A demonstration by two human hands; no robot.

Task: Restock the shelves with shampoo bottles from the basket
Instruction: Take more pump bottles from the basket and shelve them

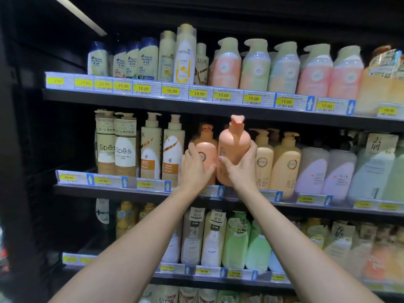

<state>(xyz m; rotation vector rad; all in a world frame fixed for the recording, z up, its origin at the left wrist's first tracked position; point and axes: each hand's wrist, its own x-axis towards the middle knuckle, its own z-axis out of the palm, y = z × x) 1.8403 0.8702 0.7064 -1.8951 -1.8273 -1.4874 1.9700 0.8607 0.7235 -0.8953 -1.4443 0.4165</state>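
The left forearm (131, 248) and the right forearm (295, 248) rise from the bottom of the view, both stretched out and converging on the middle shelf (109, 191). The basket is not in view.

The right hand (240, 169) holds a peach pump bottle (234, 145) low on its body, thumb across the front and fingers wrapped round the right side. The bottle stands close to upright, with its base about level with the shelf's front lip and the price strip (146, 184). The left hand (194, 169) lies spread on the front of a matching peach bottle (207, 147) that already stands on the shelf just to the left. Its fingers are fairly straight, so it seems to steady or press that bottle rather than grasp it.

The step in hand looks like seating the carried bottle in the front row, between the matching bottle and the cream bottles (264, 162) on its right. The gap there looks snug. The next move probably calls for a level push backward until the base clears the lip, while the left hand keeps the neighbour from tipping, and only then a release.

Farther up, the top shelf (131, 99) carries a full row of mixed bottles
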